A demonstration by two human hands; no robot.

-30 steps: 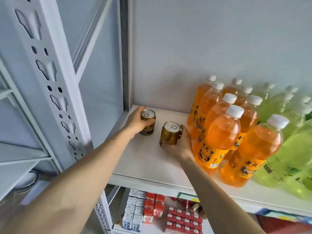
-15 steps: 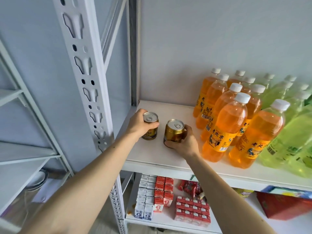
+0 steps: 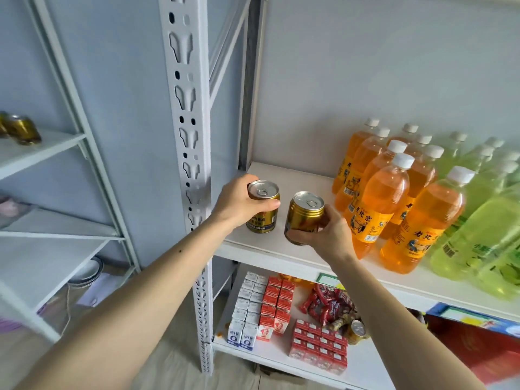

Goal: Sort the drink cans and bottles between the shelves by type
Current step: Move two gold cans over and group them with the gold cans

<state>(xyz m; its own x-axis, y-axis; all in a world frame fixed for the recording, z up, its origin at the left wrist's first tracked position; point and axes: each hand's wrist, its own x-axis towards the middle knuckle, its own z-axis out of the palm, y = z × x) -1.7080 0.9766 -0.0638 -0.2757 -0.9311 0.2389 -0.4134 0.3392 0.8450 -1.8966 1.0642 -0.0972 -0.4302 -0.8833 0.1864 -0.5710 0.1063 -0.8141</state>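
Observation:
Two gold drink cans are at the left end of the white shelf (image 3: 281,175). My left hand (image 3: 239,202) grips the left gold can (image 3: 263,206), which stands upright near the shelf's front edge. My right hand (image 3: 327,233) holds the right gold can (image 3: 304,215), tilted and lifted a little off the shelf. To the right stand several orange bottles (image 3: 385,198) and several green bottles (image 3: 484,220) with white caps. More gold cans (image 3: 24,130) sit on the neighbouring rack's shelf at far left.
A perforated white upright post (image 3: 187,136) stands just left of my left hand. The lower shelf holds small drink cartons (image 3: 261,308), red snack packs (image 3: 326,302) and another gold can (image 3: 356,330). A red box (image 3: 484,353) sits at lower right.
Both hands have drawn the two cans toward the shelf's front edge. The right can now tilts, raised off the shelf. The view has pulled back, showing the left rack.

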